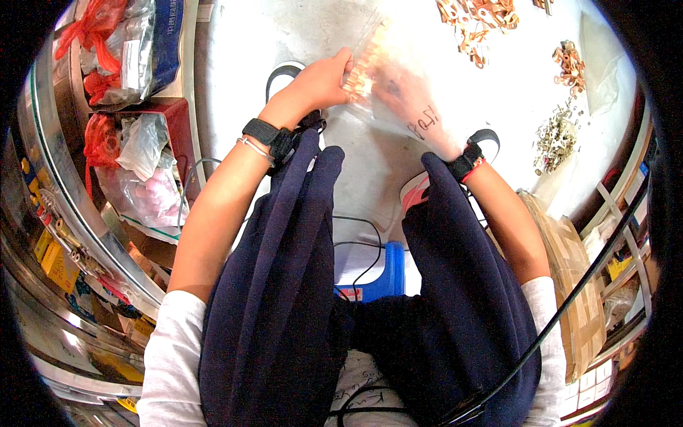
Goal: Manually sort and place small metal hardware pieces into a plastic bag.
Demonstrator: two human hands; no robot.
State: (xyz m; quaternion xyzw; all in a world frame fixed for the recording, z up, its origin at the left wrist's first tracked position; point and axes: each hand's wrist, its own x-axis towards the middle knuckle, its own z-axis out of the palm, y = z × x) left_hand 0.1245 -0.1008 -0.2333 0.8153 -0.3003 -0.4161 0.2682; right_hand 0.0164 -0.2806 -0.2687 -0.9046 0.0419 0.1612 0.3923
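A clear plastic bag point(366, 65) with copper-coloured metal pieces in it hangs between my hands, above the pale floor. My left hand point(324, 80) is closed on the bag's left side, thumb and fingers pinching the plastic. My right hand point(407, 99) grips it from the right; its fingertips are partly covered by the shiny plastic and washed out by glare. Beyond my right hand lies a loose pile of copper-coloured cable lugs point(480, 25).
Farther right are a smaller heap of copper-coloured lugs point(569, 67) and scattered small metal parts point(556, 136). A taped cardboard box point(562, 285) stands beside my right arm. At left, a dark red bin point(174, 132) holds plastic bags. A blue plastic object point(393, 267) sits between my legs.
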